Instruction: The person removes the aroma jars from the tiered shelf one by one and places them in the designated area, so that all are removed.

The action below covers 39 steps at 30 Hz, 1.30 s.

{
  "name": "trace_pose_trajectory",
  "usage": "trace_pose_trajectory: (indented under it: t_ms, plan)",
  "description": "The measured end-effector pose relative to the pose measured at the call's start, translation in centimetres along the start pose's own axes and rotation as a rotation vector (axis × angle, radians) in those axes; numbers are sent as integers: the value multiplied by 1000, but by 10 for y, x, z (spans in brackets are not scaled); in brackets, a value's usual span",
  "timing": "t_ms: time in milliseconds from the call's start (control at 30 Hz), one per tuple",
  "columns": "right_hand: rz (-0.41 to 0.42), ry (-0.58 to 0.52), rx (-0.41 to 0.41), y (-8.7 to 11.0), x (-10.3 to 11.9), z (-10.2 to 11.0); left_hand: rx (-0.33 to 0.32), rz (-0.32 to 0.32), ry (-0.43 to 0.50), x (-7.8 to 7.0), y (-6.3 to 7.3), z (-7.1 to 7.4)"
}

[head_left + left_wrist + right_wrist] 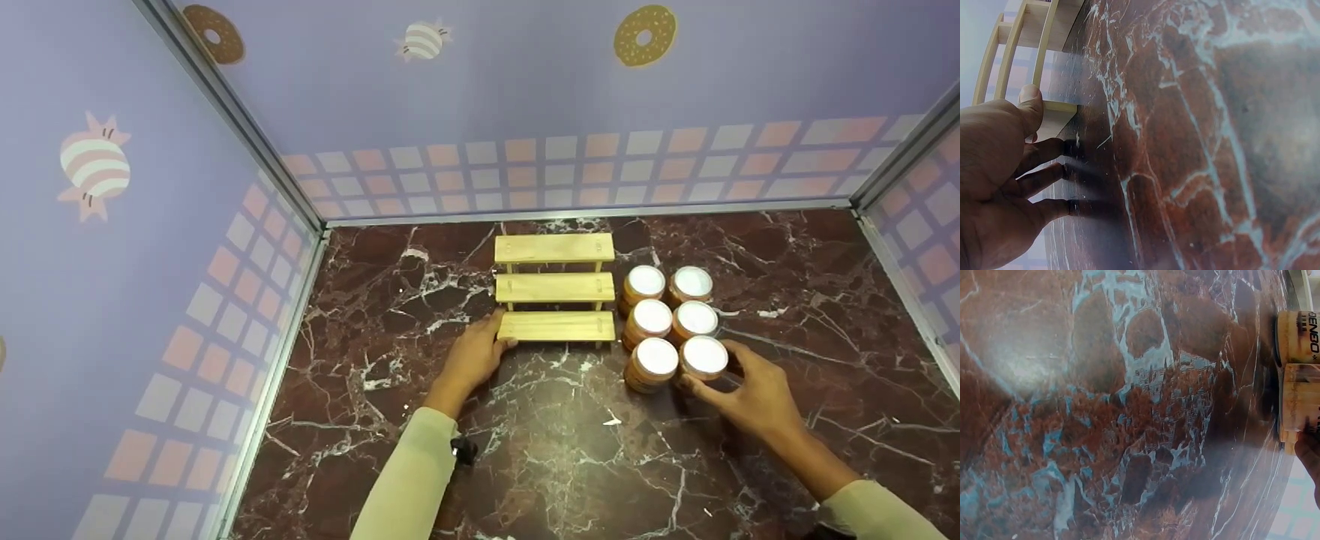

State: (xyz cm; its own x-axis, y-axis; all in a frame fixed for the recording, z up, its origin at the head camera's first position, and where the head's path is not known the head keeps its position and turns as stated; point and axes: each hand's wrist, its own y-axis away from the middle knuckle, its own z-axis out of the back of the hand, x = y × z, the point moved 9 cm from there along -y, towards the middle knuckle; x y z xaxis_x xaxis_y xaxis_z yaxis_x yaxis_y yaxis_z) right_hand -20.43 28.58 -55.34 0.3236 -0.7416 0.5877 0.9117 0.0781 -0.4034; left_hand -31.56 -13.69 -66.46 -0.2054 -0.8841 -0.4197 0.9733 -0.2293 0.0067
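A three-tier wooden step shelf [555, 327] stands on the marbled table. My left hand [474, 352] grips the left end of its lowest step, thumb at the front edge and forefinger toward the back. In the left wrist view, the other fingers of the left hand [1005, 180] reach down to the table. Right of the shelf, several white-lidded jars with amber sides stand upright in two columns. My right hand [761, 394] holds the front right jar [705, 355] between thumb and fingers. Beside it is the front left jar [655, 357]. The right wrist view catches only part of that hand [1310, 464].
Behind the front pair stand the other jars, among them a back left jar [646, 281] and a back right jar [691, 283]. Patterned lilac panels [525, 90] wall the table at the back and both sides. Small white flecks lie on the tabletop [570, 450].
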Motion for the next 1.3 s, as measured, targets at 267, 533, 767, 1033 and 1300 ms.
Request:
trace_pose_trajectory:
  t_ms: [267,533,767,1033,1300]
  plan:
    - [10,-19,-14,1,-2,-1,-20,-5,1,1,0,0]
    - [18,-9,-36,3,-4,-3,-19,-17,35,-2,1,2]
    - [9,-9,-35,4,-6,-5,-11,-6,69,0,1,2]
    - [6,-30,-7,6,-7,-7,10,-3,50,2,0,-1]
    - [18,-8,-40,6,-7,-7,2,-13,35,1,0,-1]
